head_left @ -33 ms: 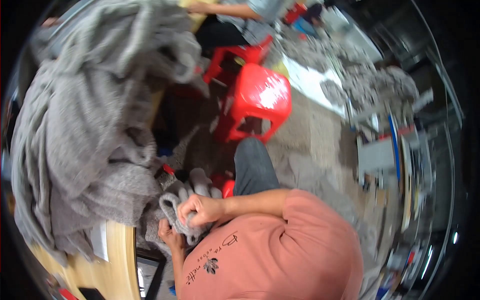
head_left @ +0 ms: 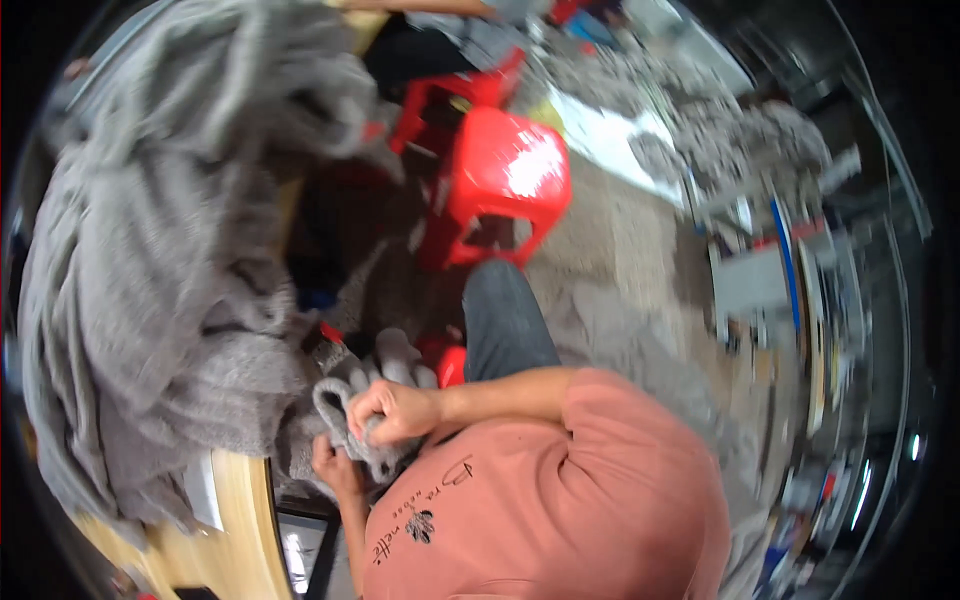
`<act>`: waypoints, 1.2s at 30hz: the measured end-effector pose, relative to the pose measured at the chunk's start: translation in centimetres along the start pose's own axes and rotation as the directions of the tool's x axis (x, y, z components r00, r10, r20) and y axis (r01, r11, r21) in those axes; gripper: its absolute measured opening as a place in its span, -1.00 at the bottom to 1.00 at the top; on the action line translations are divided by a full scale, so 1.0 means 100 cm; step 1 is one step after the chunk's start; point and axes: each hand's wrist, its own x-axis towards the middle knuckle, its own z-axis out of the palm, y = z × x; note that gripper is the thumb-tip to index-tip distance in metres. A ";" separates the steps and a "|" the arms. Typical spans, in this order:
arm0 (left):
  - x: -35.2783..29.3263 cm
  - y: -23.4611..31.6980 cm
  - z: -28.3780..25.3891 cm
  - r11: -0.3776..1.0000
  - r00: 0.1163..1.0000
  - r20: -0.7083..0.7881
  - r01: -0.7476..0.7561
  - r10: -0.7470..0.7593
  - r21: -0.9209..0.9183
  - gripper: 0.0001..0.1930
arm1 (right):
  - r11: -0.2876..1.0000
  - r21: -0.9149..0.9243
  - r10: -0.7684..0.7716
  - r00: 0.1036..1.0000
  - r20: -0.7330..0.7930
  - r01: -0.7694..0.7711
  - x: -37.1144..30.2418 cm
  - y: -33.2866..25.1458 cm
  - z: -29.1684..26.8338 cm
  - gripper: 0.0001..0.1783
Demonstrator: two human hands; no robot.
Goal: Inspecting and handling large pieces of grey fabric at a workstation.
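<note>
In front of my torso, my right hand [head_left: 393,411] is closed in a fist on a bunched piece of grey fleece fabric [head_left: 330,395], whose folded edge makes a loop beside the knuckles. Just lower and to the left, my left hand [head_left: 334,466] is closed, with its curled fingers pinching the same grey fabric. More of its folds bulge out beyond my right hand, near my knee. A large heap of grey fleece [head_left: 170,270] covers the left side and hangs down close to my hands.
At the lower left is a wooden table [head_left: 230,530] with a dark-framed opening beside it. A red plastic stool [head_left: 510,165] stands ahead, with another red stool [head_left: 420,110] behind it, where a person sits. Patterned grey fabric [head_left: 700,140] lies at the far right, near shelving [head_left: 760,280].
The whole view has shifted slightly, so the stools and heap appear a little higher and further left. Both hands keep their grip on the fabric.
</note>
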 end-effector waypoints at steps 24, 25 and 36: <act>0.070 0.289 0.278 0.966 0.858 0.459 0.259 -0.232 0.006 -0.49 | 0.898 -0.134 -0.417 0.907 0.051 0.420 -0.150 -0.054 -0.080 -0.85; 0.066 0.316 0.300 0.950 0.779 0.606 0.287 -0.159 -0.120 -0.51 | 0.923 -0.184 -0.321 0.941 0.109 0.337 -0.155 -0.050 -0.081 -0.82; -0.045 0.409 0.451 0.946 0.154 0.943 -0.186 0.296 -0.266 -0.60 | 0.951 -0.289 -0.170 0.963 -0.209 0.105 -0.199 -0.032 -0.108 -0.86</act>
